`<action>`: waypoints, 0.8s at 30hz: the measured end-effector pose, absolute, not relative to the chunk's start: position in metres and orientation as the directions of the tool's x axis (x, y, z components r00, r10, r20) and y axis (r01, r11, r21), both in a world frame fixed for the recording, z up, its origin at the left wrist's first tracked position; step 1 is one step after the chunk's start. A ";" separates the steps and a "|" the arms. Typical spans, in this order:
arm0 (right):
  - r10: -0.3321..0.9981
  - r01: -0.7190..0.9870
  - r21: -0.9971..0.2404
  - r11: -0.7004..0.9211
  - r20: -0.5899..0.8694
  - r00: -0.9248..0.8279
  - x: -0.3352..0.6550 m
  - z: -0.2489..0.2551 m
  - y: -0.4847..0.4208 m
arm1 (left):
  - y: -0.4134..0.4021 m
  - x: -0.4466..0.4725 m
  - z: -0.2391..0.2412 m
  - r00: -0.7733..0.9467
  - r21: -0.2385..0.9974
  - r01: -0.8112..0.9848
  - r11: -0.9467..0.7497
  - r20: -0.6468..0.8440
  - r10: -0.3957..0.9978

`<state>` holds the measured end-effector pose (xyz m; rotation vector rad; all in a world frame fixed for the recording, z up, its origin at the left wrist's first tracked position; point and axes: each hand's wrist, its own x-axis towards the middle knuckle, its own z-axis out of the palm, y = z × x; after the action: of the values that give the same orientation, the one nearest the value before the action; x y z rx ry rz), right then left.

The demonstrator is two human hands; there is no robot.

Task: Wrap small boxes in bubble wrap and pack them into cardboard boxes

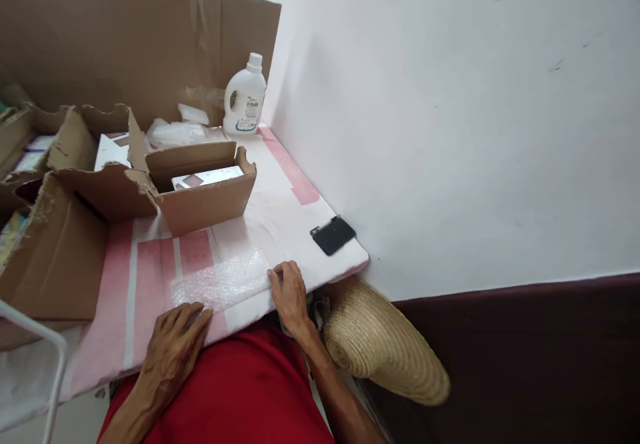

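Note:
A flat strip of clear bubble wrap (223, 280) lies on the table near its front edge. My left hand (175, 341) is at the strip's near left corner, fingers bent and closed on its edge. At the right end, my right hand (290, 294) pinches the bubble wrap between thumb and fingers. Just behind the strip stands a small open cardboard box (207, 204) with a white printed carton (213, 176) inside.
Larger cardboard boxes (65, 251) crowd the left. A white bottle (246, 97) and clear plastic bags (175, 132) stand at the back. A black flat object (333, 235) lies by the wall (450, 131). A straw hat (385, 344) hangs below the table's right corner.

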<state>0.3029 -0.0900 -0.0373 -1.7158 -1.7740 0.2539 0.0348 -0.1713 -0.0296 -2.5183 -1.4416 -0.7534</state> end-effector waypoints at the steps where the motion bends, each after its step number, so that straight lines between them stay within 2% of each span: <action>1: 0.934 0.824 -0.554 0.121 0.346 0.095 0.298 -0.034 -0.095 | -0.171 0.034 -0.031 0.418 0.115 0.839 -0.532 0.490 0.765; 3: 0.909 0.837 -0.502 0.218 0.416 0.013 0.282 -0.027 -0.107 | -0.170 0.033 -0.033 0.422 0.105 0.837 -0.537 0.500 0.756; 5: 0.847 0.782 -0.390 0.486 0.432 -0.311 0.262 -0.022 -0.120 | -0.170 0.032 -0.034 0.420 0.107 0.837 -0.537 0.503 0.755; 6: 0.772 0.705 -0.334 0.626 0.398 -0.496 0.254 -0.021 -0.126 | -0.170 0.032 -0.034 0.419 0.114 0.835 -0.539 0.502 0.756; 8: 0.632 0.569 -0.277 0.774 0.297 -0.716 0.247 -0.023 -0.133 | -0.169 0.033 -0.034 0.415 0.132 0.832 -0.539 0.497 0.763; 9: 0.620 0.561 -0.268 0.783 0.257 -0.742 0.251 -0.026 -0.134 | -0.169 0.033 -0.034 0.409 0.139 0.833 -0.536 0.496 0.766; 11: 0.684 0.634 -0.260 0.728 0.224 -0.694 0.271 -0.033 -0.131 | -0.169 0.034 -0.033 0.396 0.150 0.837 -0.526 0.497 0.772; 14: 0.804 0.765 -0.255 0.592 0.250 -0.539 0.312 -0.038 -0.122 | -0.168 0.033 -0.034 0.388 0.165 0.836 -0.523 0.497 0.777; 16: 0.834 0.805 -0.250 0.538 0.293 -0.467 0.326 -0.035 -0.119 | -0.166 0.032 -0.035 0.393 0.168 0.834 -0.526 0.489 0.779; 18: 0.811 0.795 -0.239 0.557 0.362 -0.460 0.320 -0.029 -0.119 | -0.165 0.029 -0.035 0.411 0.161 0.828 -0.537 0.477 0.777; 20: 0.737 0.729 -0.213 0.650 0.409 -0.537 0.299 -0.023 -0.122 | -0.163 0.026 -0.032 0.443 0.150 0.814 -0.562 0.465 0.766; 24: 0.586 0.561 -0.193 0.805 0.404 -0.702 0.251 -0.020 -0.126 | -0.158 0.025 -0.021 0.483 0.146 0.785 -0.602 0.465 0.742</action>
<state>0.2510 -0.1263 -0.0198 -0.8564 -2.5393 0.0763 0.0251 -0.1576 -0.0215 -2.6295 -1.3570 -0.7590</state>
